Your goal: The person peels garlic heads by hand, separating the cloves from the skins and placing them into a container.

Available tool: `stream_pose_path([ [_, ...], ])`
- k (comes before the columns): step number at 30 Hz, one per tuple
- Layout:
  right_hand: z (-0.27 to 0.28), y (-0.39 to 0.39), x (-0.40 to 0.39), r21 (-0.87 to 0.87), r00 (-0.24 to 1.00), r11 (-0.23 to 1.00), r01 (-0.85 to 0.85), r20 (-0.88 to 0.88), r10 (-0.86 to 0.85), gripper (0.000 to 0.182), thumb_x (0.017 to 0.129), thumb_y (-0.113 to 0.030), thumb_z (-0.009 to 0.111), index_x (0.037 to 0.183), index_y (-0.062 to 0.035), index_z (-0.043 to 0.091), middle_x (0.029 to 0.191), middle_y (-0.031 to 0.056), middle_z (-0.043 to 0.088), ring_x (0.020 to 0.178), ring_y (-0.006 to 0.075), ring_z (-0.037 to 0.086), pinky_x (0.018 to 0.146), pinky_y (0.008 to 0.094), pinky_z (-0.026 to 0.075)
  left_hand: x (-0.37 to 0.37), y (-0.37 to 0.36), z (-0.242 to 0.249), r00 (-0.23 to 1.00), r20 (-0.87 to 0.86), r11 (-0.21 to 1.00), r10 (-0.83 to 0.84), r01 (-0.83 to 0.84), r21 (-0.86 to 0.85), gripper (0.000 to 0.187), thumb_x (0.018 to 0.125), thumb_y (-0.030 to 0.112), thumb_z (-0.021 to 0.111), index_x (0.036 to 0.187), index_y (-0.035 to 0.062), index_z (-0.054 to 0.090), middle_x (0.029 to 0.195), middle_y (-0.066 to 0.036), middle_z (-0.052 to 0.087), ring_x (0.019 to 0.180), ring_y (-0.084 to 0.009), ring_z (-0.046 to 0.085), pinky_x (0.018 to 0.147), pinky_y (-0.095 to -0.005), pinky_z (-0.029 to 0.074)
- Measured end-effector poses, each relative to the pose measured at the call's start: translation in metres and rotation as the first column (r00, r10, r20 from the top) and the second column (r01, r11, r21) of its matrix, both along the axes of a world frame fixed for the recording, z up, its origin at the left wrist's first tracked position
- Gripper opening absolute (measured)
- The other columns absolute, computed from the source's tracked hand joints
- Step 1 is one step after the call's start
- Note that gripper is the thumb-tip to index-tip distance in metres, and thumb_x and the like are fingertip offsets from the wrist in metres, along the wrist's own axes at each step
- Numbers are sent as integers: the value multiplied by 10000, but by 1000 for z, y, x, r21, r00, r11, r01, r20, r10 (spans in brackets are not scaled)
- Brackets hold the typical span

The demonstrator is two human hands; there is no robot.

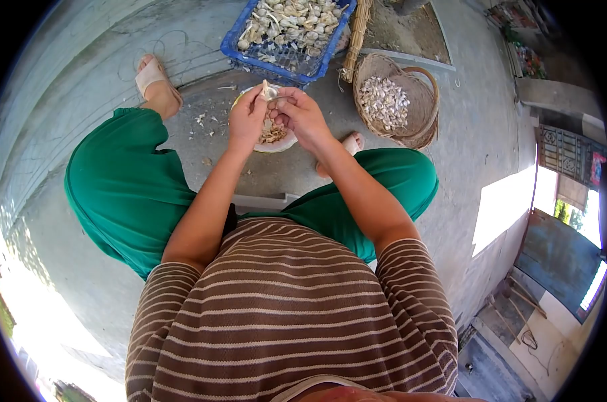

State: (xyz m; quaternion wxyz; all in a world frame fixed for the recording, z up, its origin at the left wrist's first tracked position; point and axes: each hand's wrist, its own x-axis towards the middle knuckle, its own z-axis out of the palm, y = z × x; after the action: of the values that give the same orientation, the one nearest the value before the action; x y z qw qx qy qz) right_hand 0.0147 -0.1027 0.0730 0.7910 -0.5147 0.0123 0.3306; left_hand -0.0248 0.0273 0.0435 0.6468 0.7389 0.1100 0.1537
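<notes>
My left hand (246, 120) is closed around a garlic bulb (268, 91), its stem end pointing up. Close against the bulb, my right hand (303, 115) is pinched on a thin grey tool (281, 100); its kind is mostly hidden by the fingers. Both hands are over a pale bowl (286, 144) on the ground between my feet. Dry brown skins (272, 132) lie inside that bowl.
Beyond the hands stands a blue plastic crate (317, 70) with many garlic bulbs (293, 23). To the right, a wicker basket (420, 110) with a handle holds loose cloves (384, 102). A straw bundle (357, 40) leans between them. Skin scraps litter the concrete floor (203, 144).
</notes>
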Motion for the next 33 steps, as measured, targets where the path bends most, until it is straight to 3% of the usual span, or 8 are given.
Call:
stream_pose_path([
  [2,1,0,1,-3,999,1000,24,-22,-24,141,906,-68,494,1036,-13,493,913,107,615,720,141,566,647,246,465,1,5,-3,985,-152,805,-79,-27,-593,260,891,120,464,1100,24,585,819,-56,583,653,-98,509,570,-247,422],
  [5,-1,-3,1,21,998,999,31,-62,-30,151,915,-80,494,1048,-8,503,971,130,628,746,138,577,658,243,471,3,5,2,983,-178,630,-41,-113,-769,251,896,130,437,1067,21,585,815,-57,585,630,-88,488,542,-237,397],
  [11,-5,-6,2,100,988,992,83,-136,-69,188,915,-95,509,1065,10,548,956,136,636,752,142,609,672,245,501,0,6,17,981,-166,513,-103,-91,-853,182,893,147,440,953,47,580,797,-49,584,655,-103,519,588,-254,437],
  [18,4,-6,1,42,988,988,149,-49,-147,165,873,-42,559,1019,34,575,836,89,627,687,147,617,658,258,528,-1,1,16,942,-248,617,-225,-59,-785,119,868,169,561,914,61,581,729,-17,560,647,-89,525,573,-246,440],
  [23,-3,-6,-1,-83,976,981,178,139,-166,136,834,-40,617,956,16,596,782,64,621,663,115,596,612,233,504,0,-2,12,933,-286,853,-219,40,-521,102,869,110,588,921,23,594,668,4,534,564,-55,475,501,-199,387],
  [27,-5,-5,-1,-129,952,969,213,251,-176,94,831,-36,616,915,6,610,762,55,618,648,99,586,580,229,498,-1,-4,13,923,-302,895,-239,89,-436,106,860,107,591,920,19,594,646,10,531,535,-45,462,478,-200,372],
  [29,-6,-4,-5,-208,938,954,217,316,-145,90,832,-35,614,911,7,608,759,55,616,644,98,584,575,229,497,-1,-7,12,945,-288,963,-158,84,-256,90,841,93,586,896,21,590,648,8,541,521,-39,456,459,-199,362],
  [33,-6,0,-7,-245,913,942,228,391,-120,66,838,-36,607,879,16,596,761,58,609,638,99,582,573,229,497,-1,-8,0,932,-344,982,-111,49,-184,164,795,168,639,854,20,601,721,-23,616,646,-63,541,584,-229,442],
])
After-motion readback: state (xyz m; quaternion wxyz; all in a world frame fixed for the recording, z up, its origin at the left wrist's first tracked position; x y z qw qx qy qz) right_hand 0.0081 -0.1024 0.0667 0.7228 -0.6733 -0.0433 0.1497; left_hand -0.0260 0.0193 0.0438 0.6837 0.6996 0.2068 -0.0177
